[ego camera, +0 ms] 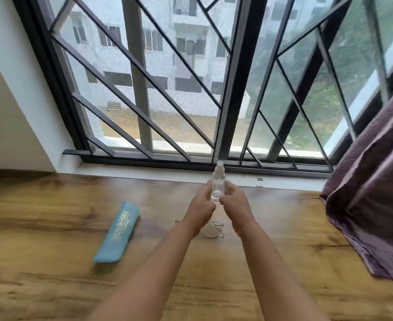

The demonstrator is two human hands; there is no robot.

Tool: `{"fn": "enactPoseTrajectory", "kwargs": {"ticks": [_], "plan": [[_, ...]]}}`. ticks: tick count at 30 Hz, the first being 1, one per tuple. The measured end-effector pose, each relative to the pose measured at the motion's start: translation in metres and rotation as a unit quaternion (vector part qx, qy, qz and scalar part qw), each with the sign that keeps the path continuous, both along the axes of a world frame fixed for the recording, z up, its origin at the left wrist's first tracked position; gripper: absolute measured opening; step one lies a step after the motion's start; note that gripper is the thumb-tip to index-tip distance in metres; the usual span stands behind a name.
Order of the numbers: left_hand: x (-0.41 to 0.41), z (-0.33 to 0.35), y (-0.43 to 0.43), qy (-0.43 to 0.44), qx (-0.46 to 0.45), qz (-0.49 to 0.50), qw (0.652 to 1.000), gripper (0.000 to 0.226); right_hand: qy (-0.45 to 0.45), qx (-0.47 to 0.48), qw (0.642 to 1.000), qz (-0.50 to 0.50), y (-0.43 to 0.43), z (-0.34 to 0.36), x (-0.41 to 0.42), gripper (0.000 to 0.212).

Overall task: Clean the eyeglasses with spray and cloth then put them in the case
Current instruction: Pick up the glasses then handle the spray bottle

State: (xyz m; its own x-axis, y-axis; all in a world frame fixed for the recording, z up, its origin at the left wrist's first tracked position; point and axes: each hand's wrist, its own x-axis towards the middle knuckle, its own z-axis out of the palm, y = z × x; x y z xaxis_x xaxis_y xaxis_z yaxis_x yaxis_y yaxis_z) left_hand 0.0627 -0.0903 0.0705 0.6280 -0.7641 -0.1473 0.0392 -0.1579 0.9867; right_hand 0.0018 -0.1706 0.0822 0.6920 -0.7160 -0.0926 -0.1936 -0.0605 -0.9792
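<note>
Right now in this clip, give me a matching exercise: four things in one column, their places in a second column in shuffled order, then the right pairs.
Things
1. spray bottle
2. eyeglasses
3. blue case
4. purple curtain

Places
A. lying on the wooden surface, left of both arms
B. draped at the right edge of the view
C. held upright between the left hand and the right hand
D. lying on that surface between the two wrists

Pairs: 1-C, 2-D, 3-A, 4-B
</note>
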Motion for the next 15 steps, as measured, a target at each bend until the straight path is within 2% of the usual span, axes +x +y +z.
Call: {"fn": "enactPoseTrajectory", "kwargs": {"ticks": [3, 6, 11, 15], "plan": [[-0.025, -0.004, -0.009, -0.005, 0.008, -0.029, 1.000, 0.071, 0.002, 0.001, 1.000, -0.009, -0.011, -0.002, -0.034, 0.042], [-0.048, -0.007, -0.014, -0.009, 0.023, -0.065, 0.998, 0.074, 0.002, 0.012, 1.000, -0.022, -0.019, -0.012, -0.063, 0.054], [-0.071, -0.016, -0.018, -0.012, 0.044, -0.096, 0.994, 0.074, 0.028, 0.018, 0.999, -0.034, -0.027, -0.032, -0.092, 0.061], [-0.082, -0.020, -0.018, 0.009, 0.055, -0.102, 0.993, 0.084, 0.023, 0.030, 0.998, -0.040, -0.027, -0.034, -0.101, 0.057]]}}
